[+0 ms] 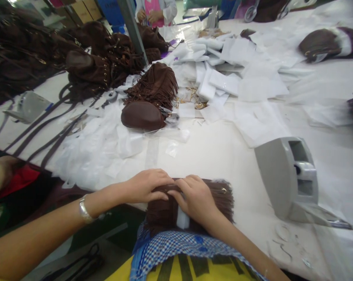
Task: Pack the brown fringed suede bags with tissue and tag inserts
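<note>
A dark brown fringed bag (223, 199) lies at the near table edge, against my body. My left hand (150, 185) grips its upper edge near the middle, thumb below and fingers over the top. Close beside it, my right hand (198, 199) pinches the same edge, its thumb pointing toward my left hand. Beneath my right hand a white strip (182, 218) runs down the bag's front. What lies between my fingertips is partly hidden. Farther up the table rests another brown fringed bag (155, 86) with a smooth rounded base.
At right stands a grey tape dispenser (276, 175); a second dispenser (30, 107) is at left. White foam sheets (223, 78) and clear plastic bags (88, 156) cover parts of the table. Brown bags (88, 70) pile up at left, near a metal post (134, 31). Another person's hand (0, 175) shows at left.
</note>
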A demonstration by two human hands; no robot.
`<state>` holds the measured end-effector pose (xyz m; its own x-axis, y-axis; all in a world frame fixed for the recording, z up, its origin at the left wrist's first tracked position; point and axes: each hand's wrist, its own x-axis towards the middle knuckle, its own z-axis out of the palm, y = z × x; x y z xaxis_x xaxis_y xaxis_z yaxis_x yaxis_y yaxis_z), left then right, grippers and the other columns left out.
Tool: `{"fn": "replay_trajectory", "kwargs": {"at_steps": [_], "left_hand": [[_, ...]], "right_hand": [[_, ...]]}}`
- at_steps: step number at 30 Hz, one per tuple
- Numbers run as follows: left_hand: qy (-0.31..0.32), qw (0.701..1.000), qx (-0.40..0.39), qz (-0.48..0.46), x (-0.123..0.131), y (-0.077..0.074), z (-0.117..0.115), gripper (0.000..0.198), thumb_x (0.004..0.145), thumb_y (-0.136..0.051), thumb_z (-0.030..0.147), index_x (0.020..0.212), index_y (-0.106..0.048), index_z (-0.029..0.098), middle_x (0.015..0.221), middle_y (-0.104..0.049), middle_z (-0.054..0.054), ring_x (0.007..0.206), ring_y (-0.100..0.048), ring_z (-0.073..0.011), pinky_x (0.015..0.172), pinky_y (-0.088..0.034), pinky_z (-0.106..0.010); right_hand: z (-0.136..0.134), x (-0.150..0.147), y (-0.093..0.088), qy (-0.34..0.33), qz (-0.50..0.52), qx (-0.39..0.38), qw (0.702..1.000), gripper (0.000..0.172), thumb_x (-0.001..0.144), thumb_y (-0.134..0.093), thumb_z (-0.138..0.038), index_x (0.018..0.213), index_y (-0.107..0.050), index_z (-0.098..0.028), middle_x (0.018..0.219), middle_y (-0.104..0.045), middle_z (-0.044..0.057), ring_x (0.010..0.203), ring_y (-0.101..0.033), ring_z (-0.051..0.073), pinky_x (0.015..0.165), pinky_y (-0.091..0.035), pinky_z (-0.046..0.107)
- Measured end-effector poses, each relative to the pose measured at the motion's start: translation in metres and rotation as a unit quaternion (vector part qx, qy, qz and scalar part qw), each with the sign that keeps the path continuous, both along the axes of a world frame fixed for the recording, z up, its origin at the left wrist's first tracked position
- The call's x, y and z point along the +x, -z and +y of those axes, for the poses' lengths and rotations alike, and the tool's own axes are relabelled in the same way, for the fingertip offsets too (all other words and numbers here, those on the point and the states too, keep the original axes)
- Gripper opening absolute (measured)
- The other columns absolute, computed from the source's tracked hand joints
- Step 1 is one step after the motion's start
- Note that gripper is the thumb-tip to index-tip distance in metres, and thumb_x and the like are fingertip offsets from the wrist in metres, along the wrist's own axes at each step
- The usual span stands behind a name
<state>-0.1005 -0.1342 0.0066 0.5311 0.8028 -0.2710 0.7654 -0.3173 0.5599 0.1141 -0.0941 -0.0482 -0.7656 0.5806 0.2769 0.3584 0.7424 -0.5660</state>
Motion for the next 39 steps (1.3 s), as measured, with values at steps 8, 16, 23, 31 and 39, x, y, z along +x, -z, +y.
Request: {"fn": "replay_trajectory", "kwargs": {"at_steps": [8,16,23,31,39], "left_hand": [[0.004,0.997,-0.047,-0.063,-0.008,0.020,0.017,0.027,0.093,-0.059,0.037,0.116,-0.062,0.024,0.104,-0.069,-0.006,0.099,-0.063,-0.0210,0.090,-0.048,-0.033],[-0.058,0.993,0.099,0.033,-0.002,0.019,0.037,0.024,0.093,-0.053,0.031,0.114,-0.063,0.023,0.101,-0.065,-0.007,0.098,-0.061,-0.0229,0.090,-0.048,-0.037],[-0.092,0.985,0.143,0.029,-0.008,0.043,0.054,0.037,0.098,-0.042,0.036,0.128,-0.057,0.020,0.115,-0.067,-0.009,0.108,-0.061,-0.0230,0.096,-0.047,-0.037],[-0.155,0.959,0.237,0.030,-0.003,0.035,0.043,0.042,0.089,-0.059,0.039,0.125,-0.058,0.019,0.124,-0.063,-0.011,0.116,-0.058,-0.0265,0.101,-0.046,-0.041],[-0.386,0.865,0.307,-0.094,0.031,0.003,-0.077,0.033,0.096,-0.049,0.048,0.107,-0.065,0.021,0.095,-0.068,-0.003,0.084,-0.065,-0.0172,0.072,-0.053,-0.026]], "right_hand": [[0.004,-0.003,0.001,0.060,-0.037,-0.028,0.997,0.023,0.101,-0.050,-0.033,0.086,-0.063,-0.021,0.076,-0.071,0.003,0.072,-0.064,0.019,0.078,-0.041,0.033],[0.033,-0.015,0.002,0.126,-0.052,0.017,0.991,0.033,0.102,-0.045,-0.047,0.095,-0.065,-0.021,0.085,-0.074,0.005,0.078,-0.067,0.020,0.080,-0.040,0.030],[0.061,-0.014,-0.013,0.097,-0.046,-0.049,0.993,0.025,0.098,-0.056,-0.033,0.115,-0.065,-0.017,0.106,-0.073,0.010,0.100,-0.067,0.021,0.087,-0.047,0.029],[-0.039,0.086,-0.058,0.067,0.072,-0.067,0.993,0.031,0.097,-0.056,-0.037,0.124,-0.065,-0.026,0.123,-0.069,0.006,0.118,-0.060,0.022,0.104,-0.046,0.040],[-0.073,0.135,-0.038,0.163,-0.009,-0.039,0.986,0.034,0.098,-0.053,-0.033,0.129,-0.065,-0.024,0.130,-0.064,0.009,0.122,-0.056,0.025,0.108,-0.044,0.044]]}}
